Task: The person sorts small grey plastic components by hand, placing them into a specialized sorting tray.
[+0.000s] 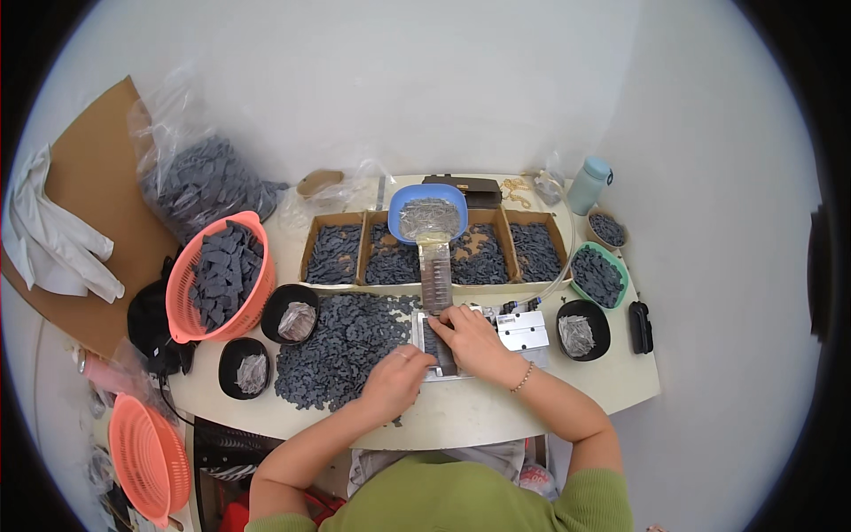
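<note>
On table [496,417], right hand [474,341] fingers flat — touching slotted tray [437,341], left hand [396,381] curled beside dark chips [341,350].

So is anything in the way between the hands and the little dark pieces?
Nothing visible. The left hand rests right on the pile of dark pieces, and the right hand touches the narrow track.
</note>
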A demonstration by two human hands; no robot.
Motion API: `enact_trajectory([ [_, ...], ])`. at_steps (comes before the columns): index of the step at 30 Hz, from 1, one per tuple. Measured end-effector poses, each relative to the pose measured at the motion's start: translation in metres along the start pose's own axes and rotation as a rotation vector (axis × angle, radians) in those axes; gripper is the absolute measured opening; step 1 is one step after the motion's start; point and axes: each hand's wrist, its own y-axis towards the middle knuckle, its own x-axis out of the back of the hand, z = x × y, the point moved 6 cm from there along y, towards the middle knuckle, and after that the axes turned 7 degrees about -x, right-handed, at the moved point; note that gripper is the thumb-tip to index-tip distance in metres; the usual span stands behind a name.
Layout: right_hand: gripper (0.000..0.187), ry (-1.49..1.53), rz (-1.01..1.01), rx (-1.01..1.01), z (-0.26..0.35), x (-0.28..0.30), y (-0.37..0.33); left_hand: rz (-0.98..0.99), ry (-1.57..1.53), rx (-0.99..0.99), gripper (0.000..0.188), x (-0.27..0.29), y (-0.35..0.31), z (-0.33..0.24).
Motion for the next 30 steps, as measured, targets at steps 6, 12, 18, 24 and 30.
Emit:
enact_trajectory([
  [6, 0.030, 0.132, -0.188, -0.208, -0.039, 0.062, -0.026, 0.109, 0.292, -0.174, 0.021, -0.030, 0.007, -0.006],
  [12, 0.012, -0.139, -0.193, -0.569, -0.115, 0.120, -0.095, 0.188, 0.377, -0.240, 0.025, -0.033, 0.006, -0.012],
  [18, 0.012, -0.096, 0.083, -0.765, -0.138, 0.105, -0.125, 0.216, 0.535, -0.297, 0.029, -0.024, 0.006, -0.018],
  [24, 0.011, -0.143, -0.118, -0.635, -0.131, 0.115, -0.128, 0.115, 0.312, -0.069, 0.025, -0.014, 0.012, 0.020],
  [30, 0.004, -0.024, -0.196, -0.725, -0.131, 0.125, -0.123, 0.012, 0.227, 0.109, 0.014, -0.019, 0.038, 0.068],
])
